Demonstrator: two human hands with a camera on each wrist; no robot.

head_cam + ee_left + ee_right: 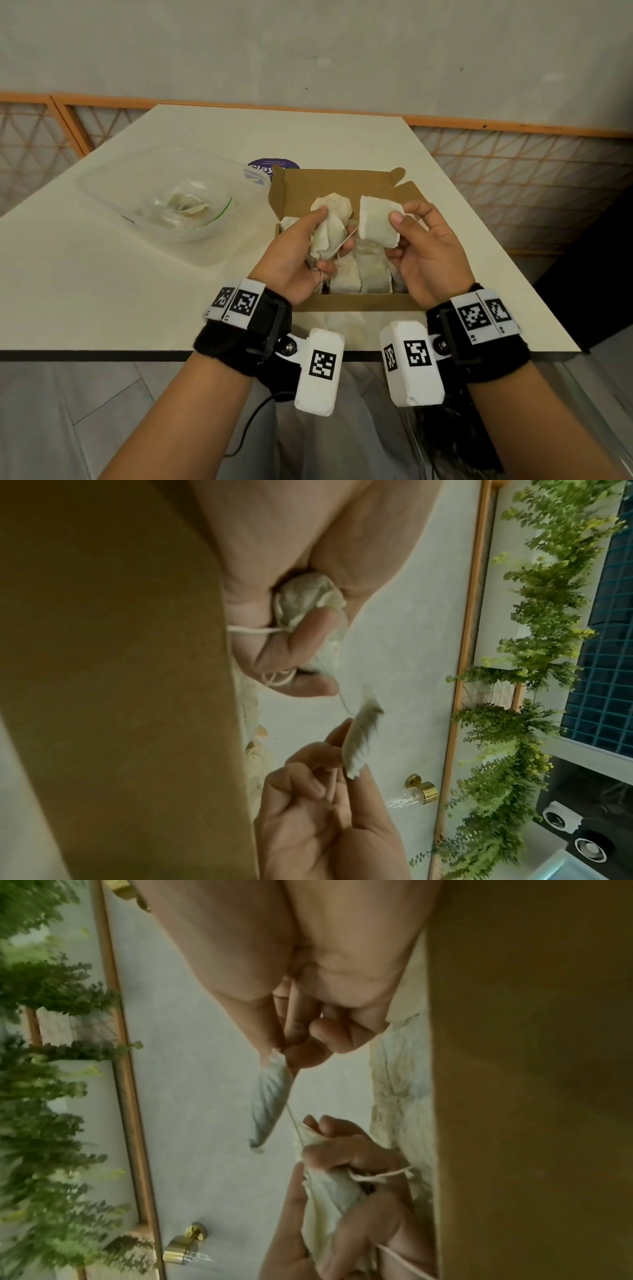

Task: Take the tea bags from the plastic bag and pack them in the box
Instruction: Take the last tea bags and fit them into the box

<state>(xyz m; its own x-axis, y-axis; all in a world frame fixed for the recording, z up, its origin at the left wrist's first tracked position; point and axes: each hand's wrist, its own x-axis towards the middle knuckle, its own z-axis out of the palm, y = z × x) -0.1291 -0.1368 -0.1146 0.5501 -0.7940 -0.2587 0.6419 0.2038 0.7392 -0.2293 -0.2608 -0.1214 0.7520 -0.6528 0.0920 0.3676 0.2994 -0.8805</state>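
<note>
Over the open cardboard box, my left hand grips a bunch of pale tea bags, their strings trailing past my palm. My right hand pinches a single tea bag by its right edge, just right of the bunch. A thin string runs from this bag to the bunch. Several tea bags lie flat in the box. The left wrist view shows the crumpled bunch in my curled fingers. In the right wrist view the single bag hangs edge-on. The plastic bag holds more tea bags.
The plastic bag lies in a clear tub at the left of the white table. A purple round sticker sits behind the box. The box flaps stand open at the back right. The table's front edge is near my wrists.
</note>
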